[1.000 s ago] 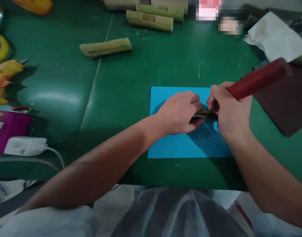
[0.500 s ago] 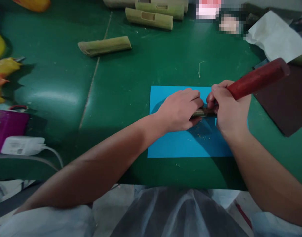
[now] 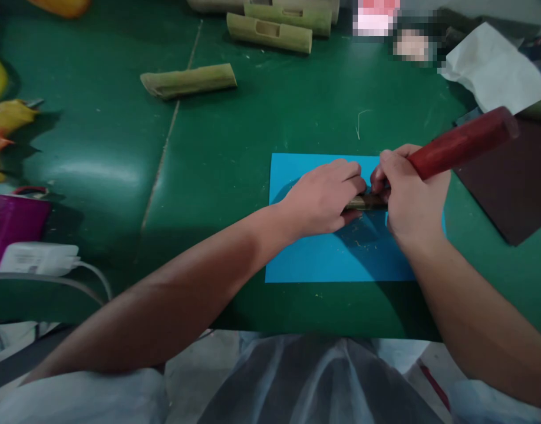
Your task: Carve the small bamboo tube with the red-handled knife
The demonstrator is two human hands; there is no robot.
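My left hand is closed around a small piece of bamboo, pressing it down over a blue sheet. In my right hand is a tool with a thick red handle, which slants up to the right. The tool's working end is hidden behind my right fingers, close against the bamboo piece. Small pale shavings lie on the sheet just below the bamboo.
A cut bamboo tube lies at the upper left, with notched bamboo tubes at the back. White paper and a dark brown sheet are on the right. A purple box and a white charger with cable sit left.
The view has shifted very slightly. Both hands, the bamboo piece and the red-handled tool hold nearly the same positions; the handle's end is a touch lower.
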